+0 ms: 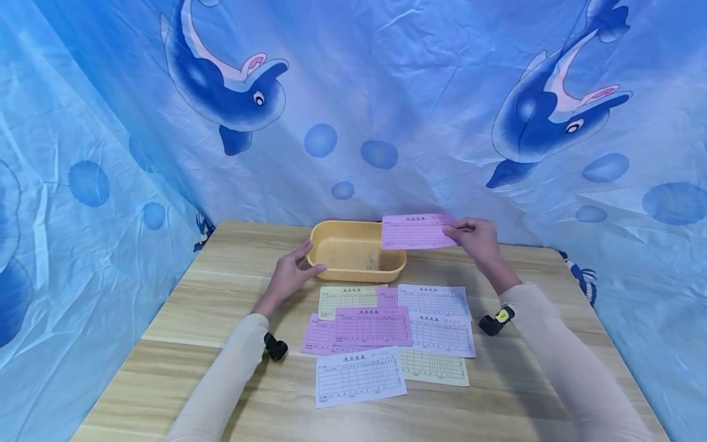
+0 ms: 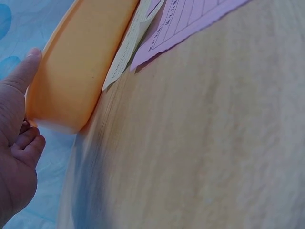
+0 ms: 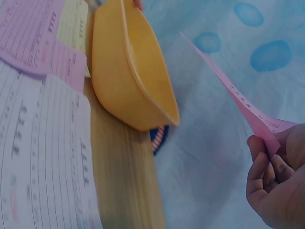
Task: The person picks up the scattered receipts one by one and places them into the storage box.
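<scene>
A yellow plastic tub (image 1: 356, 252) stands at the back middle of the wooden table (image 1: 182, 288). My left hand (image 1: 294, 270) grips its left end, thumb on the rim; the left wrist view shows the thumb against the tub (image 2: 76, 71). My right hand (image 1: 475, 236) pinches a pink form sheet (image 1: 415, 231) by its right edge and holds it in the air over the tub's right end. In the right wrist view the pink sheet (image 3: 228, 83) shows edge-on above the tub (image 3: 128, 76). Several pink, white and yellow forms (image 1: 386, 334) lie spread in front of the tub.
A blue dolphin-print cloth (image 1: 386, 110) hangs behind and on both sides of the table. Something small lies inside the tub; I cannot tell what it is. Bare wood shows to the left, right and front of the forms.
</scene>
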The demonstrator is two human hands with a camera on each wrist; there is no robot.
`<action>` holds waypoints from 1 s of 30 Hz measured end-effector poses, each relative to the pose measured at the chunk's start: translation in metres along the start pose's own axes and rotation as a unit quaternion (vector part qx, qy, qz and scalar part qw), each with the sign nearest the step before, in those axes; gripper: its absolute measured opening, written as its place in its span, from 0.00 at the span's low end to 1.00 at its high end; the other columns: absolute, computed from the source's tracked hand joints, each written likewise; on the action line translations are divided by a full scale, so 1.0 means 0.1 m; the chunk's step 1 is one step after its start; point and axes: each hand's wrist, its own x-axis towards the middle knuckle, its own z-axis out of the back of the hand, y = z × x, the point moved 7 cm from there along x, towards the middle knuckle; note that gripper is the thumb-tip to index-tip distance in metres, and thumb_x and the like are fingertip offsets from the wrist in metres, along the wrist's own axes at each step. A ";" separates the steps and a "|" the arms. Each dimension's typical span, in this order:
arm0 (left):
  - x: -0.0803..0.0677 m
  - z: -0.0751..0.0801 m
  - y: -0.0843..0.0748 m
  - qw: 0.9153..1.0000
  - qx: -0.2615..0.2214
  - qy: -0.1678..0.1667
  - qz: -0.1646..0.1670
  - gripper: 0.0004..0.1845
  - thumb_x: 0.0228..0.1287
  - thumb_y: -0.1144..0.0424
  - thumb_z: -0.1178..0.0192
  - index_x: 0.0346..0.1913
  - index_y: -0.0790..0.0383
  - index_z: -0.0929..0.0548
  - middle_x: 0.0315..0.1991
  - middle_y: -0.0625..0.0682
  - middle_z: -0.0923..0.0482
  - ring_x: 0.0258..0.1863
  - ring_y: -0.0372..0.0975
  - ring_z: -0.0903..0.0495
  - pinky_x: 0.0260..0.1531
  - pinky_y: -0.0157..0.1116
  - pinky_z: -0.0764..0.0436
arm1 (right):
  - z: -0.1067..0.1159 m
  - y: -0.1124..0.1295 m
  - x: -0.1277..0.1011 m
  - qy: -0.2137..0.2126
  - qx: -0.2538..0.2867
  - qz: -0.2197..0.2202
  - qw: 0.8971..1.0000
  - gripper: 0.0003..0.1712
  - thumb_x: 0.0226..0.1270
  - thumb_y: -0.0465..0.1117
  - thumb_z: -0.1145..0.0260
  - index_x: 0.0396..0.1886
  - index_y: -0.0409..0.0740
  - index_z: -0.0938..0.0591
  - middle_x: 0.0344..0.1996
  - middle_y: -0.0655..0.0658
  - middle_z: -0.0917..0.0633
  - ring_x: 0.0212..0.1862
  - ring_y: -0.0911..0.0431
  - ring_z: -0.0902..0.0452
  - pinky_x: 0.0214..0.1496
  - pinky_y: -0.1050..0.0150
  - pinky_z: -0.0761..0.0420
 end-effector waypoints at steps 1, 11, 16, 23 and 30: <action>0.00 0.00 0.00 1.000 0.001 0.000 0.001 0.50 0.59 0.45 0.26 0.76 0.66 0.36 0.80 0.58 0.44 0.78 0.47 0.41 0.75 0.44 0.34 | -0.05 0.00 0.01 0.000 0.006 -0.002 1.000 0.18 0.65 0.43 0.24 0.45 0.31 0.13 0.30 0.52 0.12 0.30 0.66 0.19 0.30 0.75 0.18; 0.00 0.01 0.00 1.000 0.004 -0.003 0.000 0.49 0.59 0.47 0.25 0.75 0.69 0.36 0.80 0.59 0.44 0.78 0.47 0.41 0.75 0.43 0.33 | -0.58 0.08 0.06 0.018 0.052 -0.008 0.998 0.17 0.65 0.40 0.24 0.45 0.31 0.14 0.35 0.43 0.12 0.30 0.63 0.17 0.34 0.70 0.13; 0.00 0.01 0.00 1.000 0.006 -0.005 0.005 0.47 0.61 0.50 0.25 0.75 0.69 0.35 0.80 0.58 0.43 0.78 0.47 0.41 0.74 0.42 0.32 | -0.84 0.13 0.08 0.021 0.047 -0.019 0.998 0.17 0.64 0.41 0.24 0.46 0.32 0.13 0.41 0.37 0.11 0.31 0.62 0.18 0.45 0.56 0.10; 0.00 0.00 -0.02 1.000 0.002 -0.004 0.008 0.45 0.61 0.53 0.25 0.75 0.69 0.35 0.80 0.56 0.43 0.78 0.48 0.41 0.74 0.43 0.32 | -1.18 0.18 0.08 0.025 0.033 -0.033 0.999 0.15 0.65 0.42 0.24 0.45 0.36 0.11 0.43 0.38 0.11 0.37 0.57 0.17 0.39 0.65 0.14; 0.00 0.00 -0.01 1.000 0.011 -0.005 0.012 0.48 0.59 0.48 0.25 0.75 0.67 0.35 0.80 0.56 0.43 0.78 0.46 0.41 0.74 0.41 0.32 | -1.44 0.22 0.08 0.033 0.044 -0.038 0.998 0.14 0.64 0.42 0.23 0.44 0.38 0.10 0.40 0.39 0.10 0.34 0.57 0.17 0.41 0.56 0.12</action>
